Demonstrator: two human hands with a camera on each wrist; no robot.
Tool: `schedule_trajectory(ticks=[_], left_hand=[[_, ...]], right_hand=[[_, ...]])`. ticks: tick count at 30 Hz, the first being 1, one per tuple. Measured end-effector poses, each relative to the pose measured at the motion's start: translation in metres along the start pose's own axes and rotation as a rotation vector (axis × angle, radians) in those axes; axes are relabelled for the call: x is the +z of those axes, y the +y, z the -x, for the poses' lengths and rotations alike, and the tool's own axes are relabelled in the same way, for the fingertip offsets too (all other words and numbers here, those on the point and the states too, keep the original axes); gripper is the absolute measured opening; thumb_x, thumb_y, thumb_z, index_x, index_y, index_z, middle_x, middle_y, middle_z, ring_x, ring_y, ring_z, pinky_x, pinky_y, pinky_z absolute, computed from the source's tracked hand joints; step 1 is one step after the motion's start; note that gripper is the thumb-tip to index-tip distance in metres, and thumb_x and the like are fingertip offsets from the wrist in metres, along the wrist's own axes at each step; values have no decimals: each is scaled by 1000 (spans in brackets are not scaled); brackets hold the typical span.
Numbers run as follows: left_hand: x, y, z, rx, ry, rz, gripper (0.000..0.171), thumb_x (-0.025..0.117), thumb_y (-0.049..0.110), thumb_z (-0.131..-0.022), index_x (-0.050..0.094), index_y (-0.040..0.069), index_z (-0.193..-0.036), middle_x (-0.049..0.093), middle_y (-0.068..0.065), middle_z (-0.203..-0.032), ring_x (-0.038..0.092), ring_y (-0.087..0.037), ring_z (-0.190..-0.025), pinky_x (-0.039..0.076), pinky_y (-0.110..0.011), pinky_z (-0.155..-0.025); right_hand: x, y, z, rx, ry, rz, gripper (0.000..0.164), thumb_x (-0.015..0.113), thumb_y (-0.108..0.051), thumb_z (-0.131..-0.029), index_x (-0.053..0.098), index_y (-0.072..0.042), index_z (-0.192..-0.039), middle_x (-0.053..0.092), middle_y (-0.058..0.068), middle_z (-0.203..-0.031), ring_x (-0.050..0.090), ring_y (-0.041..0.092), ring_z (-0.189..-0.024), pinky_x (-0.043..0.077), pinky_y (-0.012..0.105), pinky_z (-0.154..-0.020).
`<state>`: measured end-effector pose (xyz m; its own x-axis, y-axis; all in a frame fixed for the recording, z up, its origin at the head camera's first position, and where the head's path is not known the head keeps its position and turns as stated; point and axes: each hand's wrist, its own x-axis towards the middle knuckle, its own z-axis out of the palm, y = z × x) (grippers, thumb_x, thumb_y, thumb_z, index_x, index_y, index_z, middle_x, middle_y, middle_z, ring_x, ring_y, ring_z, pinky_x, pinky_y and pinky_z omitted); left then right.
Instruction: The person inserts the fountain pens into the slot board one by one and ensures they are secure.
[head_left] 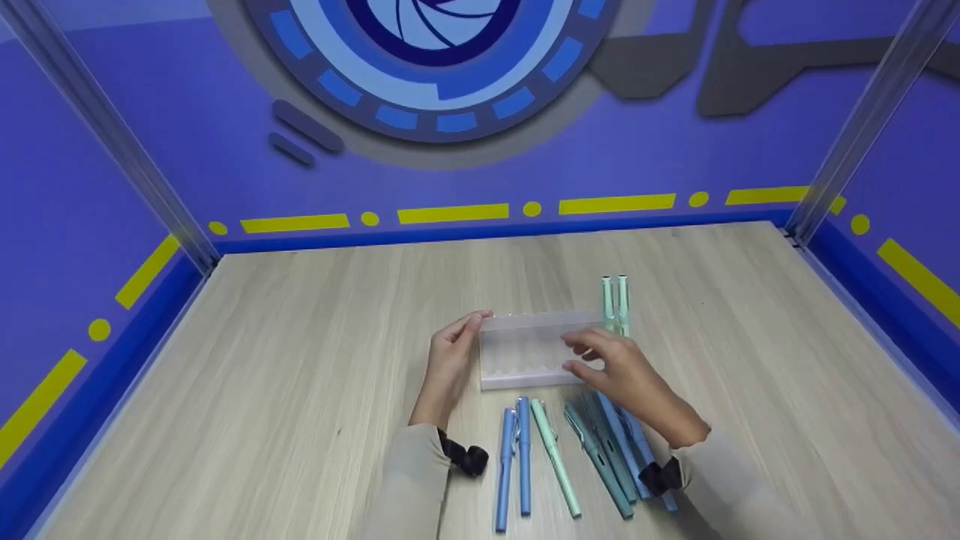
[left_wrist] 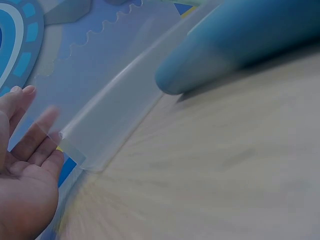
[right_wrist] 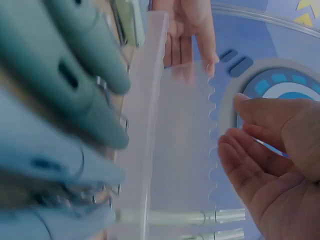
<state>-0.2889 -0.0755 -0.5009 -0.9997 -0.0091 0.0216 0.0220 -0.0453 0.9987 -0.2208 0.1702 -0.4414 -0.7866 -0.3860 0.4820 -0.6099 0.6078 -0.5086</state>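
My left hand (head_left: 450, 356) grips the left end of a clear plastic pen tray (head_left: 521, 382), thumb at its back corner and fingertips partly showing through the plastic. The tray has a scalloped edge (right_wrist: 212, 142). Over the tray's right part my right hand (head_left: 611, 367) hovers, fingers loosely bent and apart, nothing between them. Two mint-green pens (head_left: 615, 300) lie across the tray's right end, their ends past its back edge; the right hand partly covers them in the head view.
In front of the tray lie two blue pens (head_left: 505, 472) and a light green pen (head_left: 556, 457). Several dark green pens (head_left: 600, 457) and blue pens (head_left: 626, 442) lie bunched under the right wrist. Blue panels (head_left: 480, 184) wall the wooden table (head_left: 300, 375).
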Motion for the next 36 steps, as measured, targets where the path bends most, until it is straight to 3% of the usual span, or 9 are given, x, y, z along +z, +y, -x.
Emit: schedule_trajectory(ticks=[6,13,19,28,36], left_hand=[[0,1,1,-7,8,-14,40,58,46,-92,69,16,-116,68,0,-122,53,-15,-128,39,-31,-113],[-1,0,1,6,0,-1,39,58,43,-93,69,14,-116,68,-1,-122,52,-16,-129,38,-31,-114],[0,1,1,21,-10,16,37,58,38,-95,69,10,-116,68,-4,-121,52,-18,-129,39,-30,-113],[0,1,1,10,-8,51,38,59,39,-94,69,10,-115,68,-3,-121,53,-17,-127,39,-29,-113],[0,1,1,1,-8,75,35,59,36,-95,69,9,-115,68,-4,-121,54,-17,-127,40,-29,-112]], right_hand=[[12,-10,6,162,-127,-60,29,70,-1,-84,65,4,-112,68,16,-103,69,25,-86,60,35,-75],[20,-11,11,226,-235,-95,30,70,-3,-85,65,5,-114,69,15,-99,68,23,-85,60,32,-73],[22,-11,13,293,-337,-153,34,70,-9,-87,64,5,-118,68,15,-104,67,24,-91,59,37,-77],[29,-12,13,324,-422,-197,39,70,-12,-87,61,5,-121,68,10,-102,65,23,-93,57,36,-77],[34,-11,14,322,-430,-190,37,70,-12,-87,62,6,-119,67,9,-101,63,19,-90,56,30,-74]])
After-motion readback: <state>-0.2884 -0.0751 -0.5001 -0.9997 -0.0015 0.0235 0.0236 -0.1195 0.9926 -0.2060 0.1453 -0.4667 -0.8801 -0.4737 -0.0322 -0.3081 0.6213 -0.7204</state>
